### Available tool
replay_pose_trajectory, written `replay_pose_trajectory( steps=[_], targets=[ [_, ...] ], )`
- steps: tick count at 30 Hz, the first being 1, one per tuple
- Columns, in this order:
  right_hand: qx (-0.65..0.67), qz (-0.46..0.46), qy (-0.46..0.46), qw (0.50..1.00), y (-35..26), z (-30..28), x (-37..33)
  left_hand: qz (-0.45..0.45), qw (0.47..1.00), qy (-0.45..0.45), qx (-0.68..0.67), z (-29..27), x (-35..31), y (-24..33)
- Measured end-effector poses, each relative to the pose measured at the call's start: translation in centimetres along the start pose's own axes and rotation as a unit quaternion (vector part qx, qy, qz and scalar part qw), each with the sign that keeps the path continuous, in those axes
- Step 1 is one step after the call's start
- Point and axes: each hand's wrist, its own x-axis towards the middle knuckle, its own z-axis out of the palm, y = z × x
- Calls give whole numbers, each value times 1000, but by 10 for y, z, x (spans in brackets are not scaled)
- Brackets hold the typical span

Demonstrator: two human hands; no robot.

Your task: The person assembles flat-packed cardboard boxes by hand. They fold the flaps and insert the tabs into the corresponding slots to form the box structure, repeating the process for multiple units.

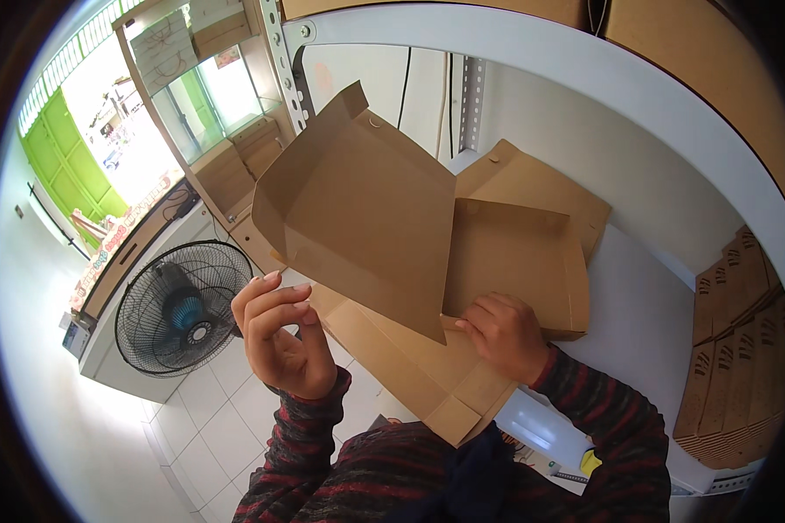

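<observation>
1. Head view, box: an unsealed brown cardboard box (508, 248) is seen at the centre, above the white shelf surface (630, 288). Its lid (358, 200) is raised and tilted toward the left; its tray is placed to the right, with the inside exposed.
2. Head view, right hand: the right hand (504, 336) is set at the tray's near wall, close to the corner beside the lid. The fingers are curled tightly, and the wall is held beneath them.
3. Head view, left hand: the left hand (283, 340) is raised below the lid's lower left edge, with the fingers loosely bent and half spread. Nothing is held in it. The fingertips are seen just beside the lid; whether contact is made cannot be told.
4. Head view, surroundings: a flat cardboard piece (391, 342) is positioned beneath the box, and another cardboard piece (545, 187) behind it. Stacked cardboard (731, 383) is noted at far right; a black fan (183, 309) is located left of the left hand.
</observation>
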Motion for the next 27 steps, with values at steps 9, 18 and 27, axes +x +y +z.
replay_pose_trajectory(
  steps=[9,18,27],
  targets=[
    [26,40,-19,999,-2,-5,2,-93,987,23,-126,4,-33,-6],
    [-39,-46,-47,997,4,-9,2,-170,979,33,-105,-5,-36,-32],
    [-173,1,-164,971,20,-57,3,-56,995,-85,18,-14,0,-41]
  ],
)
